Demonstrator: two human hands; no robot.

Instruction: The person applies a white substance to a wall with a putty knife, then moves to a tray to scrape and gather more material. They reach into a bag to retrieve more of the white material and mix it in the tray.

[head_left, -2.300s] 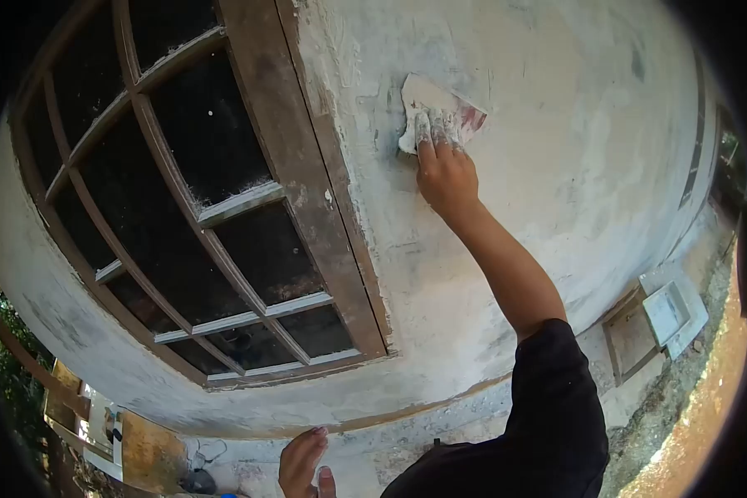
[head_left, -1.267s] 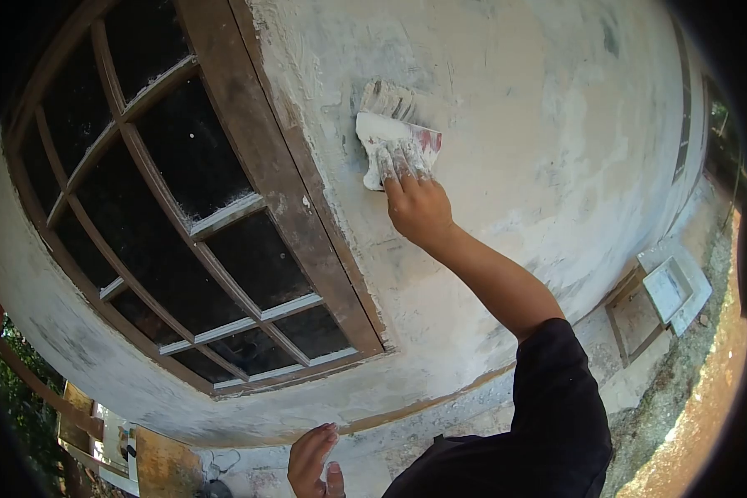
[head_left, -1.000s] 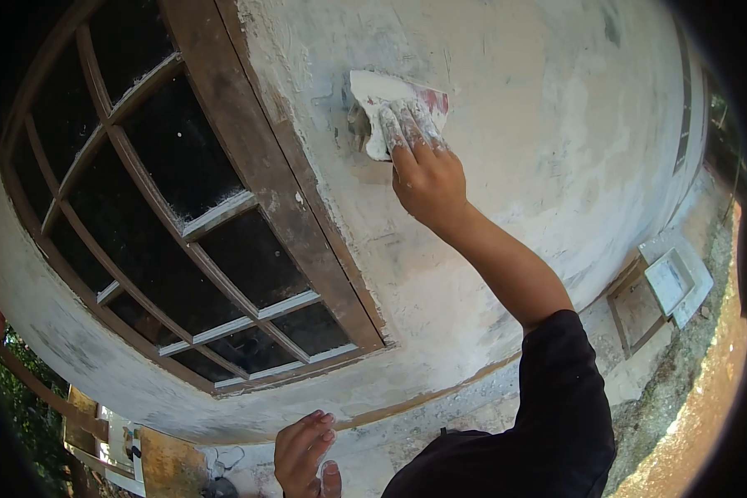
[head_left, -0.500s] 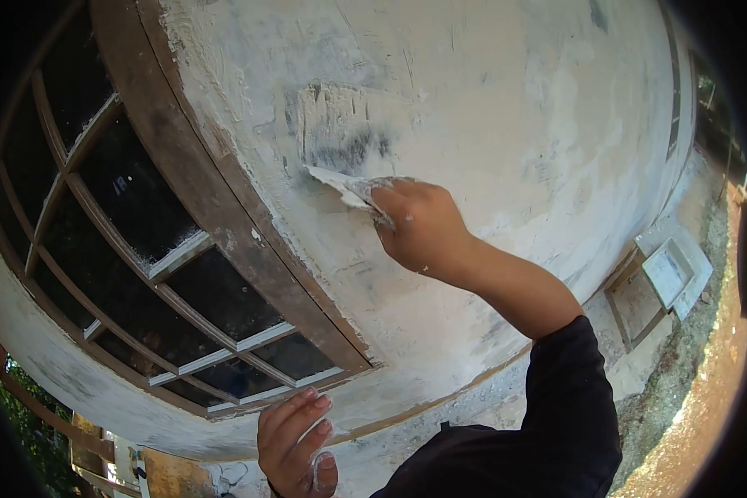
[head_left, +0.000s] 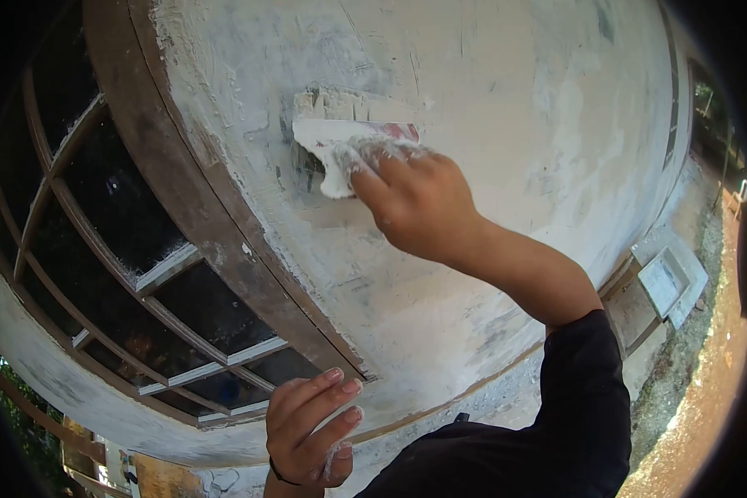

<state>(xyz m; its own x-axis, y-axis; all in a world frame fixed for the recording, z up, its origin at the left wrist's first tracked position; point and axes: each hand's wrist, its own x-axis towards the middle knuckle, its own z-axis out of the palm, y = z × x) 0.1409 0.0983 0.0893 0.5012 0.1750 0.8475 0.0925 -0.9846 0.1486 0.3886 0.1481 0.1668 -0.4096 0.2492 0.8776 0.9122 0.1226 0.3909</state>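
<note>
My right hand (head_left: 407,187) is closed round a flat scraper (head_left: 340,137) whose face is coated with white paste. The scraper's long edge lies against a rough, ridged patch (head_left: 332,104) on the plastered wall (head_left: 481,100). White smears cover the fingers of this hand. Low in the view, my left hand (head_left: 311,427) is raised with its palm up, fingers loosely curled and apart, nothing in them. Some white residue shows on its fingertips, and a thin dark band circles the wrist.
A brown wooden window frame (head_left: 178,158) with dark panes stands left of the patch. At the right, a white tray (head_left: 664,280) rests near the wall's foot, beside a strip of rough ground (head_left: 681,398). Greenery shows at the lower left.
My right hand has moved up with the scraper, which now shows its broad coated face over the patch. My left hand has shifted slightly right and up.
</note>
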